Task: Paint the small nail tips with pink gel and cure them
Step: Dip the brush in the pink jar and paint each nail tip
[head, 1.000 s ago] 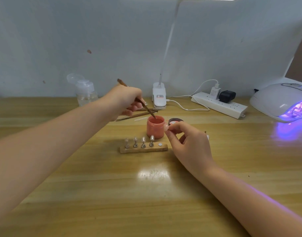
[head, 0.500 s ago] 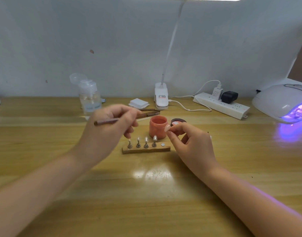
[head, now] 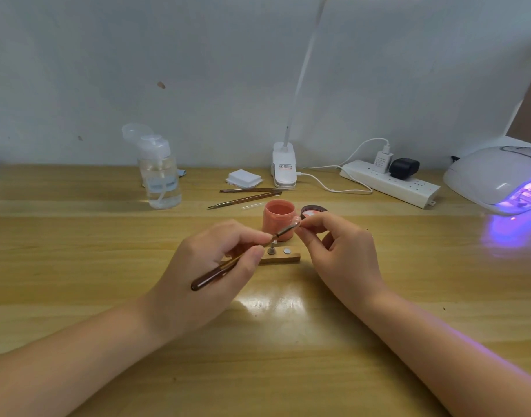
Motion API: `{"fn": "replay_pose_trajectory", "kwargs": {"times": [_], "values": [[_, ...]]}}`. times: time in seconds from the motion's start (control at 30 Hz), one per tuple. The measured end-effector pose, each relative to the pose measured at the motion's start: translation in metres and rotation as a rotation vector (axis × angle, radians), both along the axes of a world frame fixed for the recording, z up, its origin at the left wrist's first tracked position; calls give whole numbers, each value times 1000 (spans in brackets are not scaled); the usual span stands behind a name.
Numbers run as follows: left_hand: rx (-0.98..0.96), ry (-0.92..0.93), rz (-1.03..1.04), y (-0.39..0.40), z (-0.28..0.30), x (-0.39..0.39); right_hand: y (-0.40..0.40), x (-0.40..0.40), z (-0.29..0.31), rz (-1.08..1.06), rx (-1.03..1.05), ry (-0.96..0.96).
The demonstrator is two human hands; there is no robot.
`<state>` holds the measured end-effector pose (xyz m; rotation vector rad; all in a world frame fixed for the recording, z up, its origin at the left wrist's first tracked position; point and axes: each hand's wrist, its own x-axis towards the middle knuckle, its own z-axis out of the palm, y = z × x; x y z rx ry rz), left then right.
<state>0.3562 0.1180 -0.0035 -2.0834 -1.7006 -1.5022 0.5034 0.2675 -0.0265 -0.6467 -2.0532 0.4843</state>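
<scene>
Our right hand [head: 339, 251] pinches 1 tip [head: 297, 220] beside the pot [head: 278, 220]; our left hand [head: 210, 266] grips the brush [head: 228, 264], bristles touching it. The tip looks light, thin and slippery, so we hold its edges, clear of wet gel.
</scene>
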Motion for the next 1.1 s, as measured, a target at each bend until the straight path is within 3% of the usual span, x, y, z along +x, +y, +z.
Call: {"fn": "replay_pose_trajectory", "kwargs": {"times": [0.27, 0.6, 0.77, 1.1], "values": [[3, -190, 11, -2, -1, 3, -1, 1, 0, 15, -5, 9], [7, -168, 25, -2, 1, 4, -1, 1, 1, 17, -10, 4], [-26, -73, 15, 0, 0, 5, -1, 1, 0, 8, -12, -1], [-50, -264, 6, -1, -3, 6, 0, 1, 1, 57, -83, 47]]}}
